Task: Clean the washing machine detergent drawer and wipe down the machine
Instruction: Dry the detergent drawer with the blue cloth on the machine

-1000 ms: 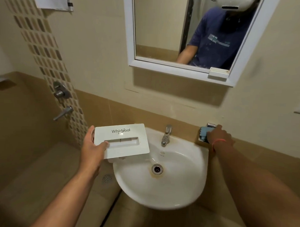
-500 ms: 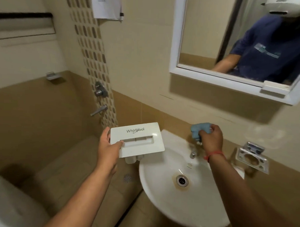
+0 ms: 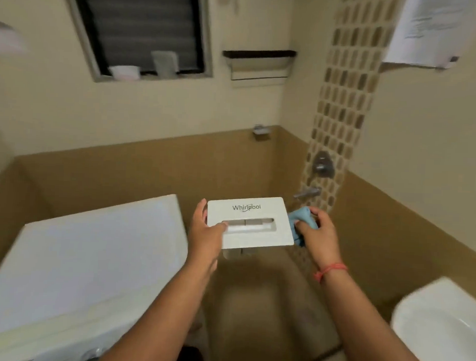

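Note:
My left hand point(image 3: 206, 230) grips the left end of the white detergent drawer point(image 3: 254, 213), its Whirlpool front panel facing me, thumb hooked in the handle slot. My right hand point(image 3: 318, 234) holds a light blue cloth point(image 3: 303, 217) against the drawer's right edge. The drawer's rear compartments are hidden behind the panel. The white washing machine point(image 3: 94, 256) stands at the lower left, its top just left of my left forearm.
A white basin point(image 3: 442, 322) juts in at the lower right. A wall mixer and spout point(image 3: 323, 167) sit on the mosaic tile strip behind the drawer. A window point(image 3: 145, 31) with small containers on its sill and a wall shelf point(image 3: 259, 65) are higher up. The tiled floor lies below.
My right hand took the blue cloth from the wall holder and brought it to the drawer's right edge. My view swung left from the basin and mirror to the washing machine.

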`<state>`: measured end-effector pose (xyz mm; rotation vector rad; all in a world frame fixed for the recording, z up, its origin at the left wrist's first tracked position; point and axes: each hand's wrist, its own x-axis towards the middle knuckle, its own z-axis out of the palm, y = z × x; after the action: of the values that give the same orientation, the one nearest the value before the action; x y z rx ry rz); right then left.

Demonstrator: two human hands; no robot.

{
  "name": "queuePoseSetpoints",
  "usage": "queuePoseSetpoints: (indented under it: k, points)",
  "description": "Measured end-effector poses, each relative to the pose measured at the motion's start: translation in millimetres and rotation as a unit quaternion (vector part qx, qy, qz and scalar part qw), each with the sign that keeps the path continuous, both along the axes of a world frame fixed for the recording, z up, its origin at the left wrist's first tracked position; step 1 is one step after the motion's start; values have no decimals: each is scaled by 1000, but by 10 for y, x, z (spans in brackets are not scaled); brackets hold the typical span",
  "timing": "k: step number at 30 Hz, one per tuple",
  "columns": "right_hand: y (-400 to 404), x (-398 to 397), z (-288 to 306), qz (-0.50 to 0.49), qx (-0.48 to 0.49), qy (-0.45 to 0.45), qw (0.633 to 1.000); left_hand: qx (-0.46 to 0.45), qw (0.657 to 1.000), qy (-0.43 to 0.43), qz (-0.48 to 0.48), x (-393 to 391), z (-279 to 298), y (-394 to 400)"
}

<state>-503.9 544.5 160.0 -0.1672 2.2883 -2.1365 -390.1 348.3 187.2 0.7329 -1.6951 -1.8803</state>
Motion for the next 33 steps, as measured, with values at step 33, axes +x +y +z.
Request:
queuePoseSetpoints:
  k: [33]
  points:
    - [-3992, 294, -356, 276, -25, -37, 960, 31, 961, -103, 253, 969, -420, -3031]
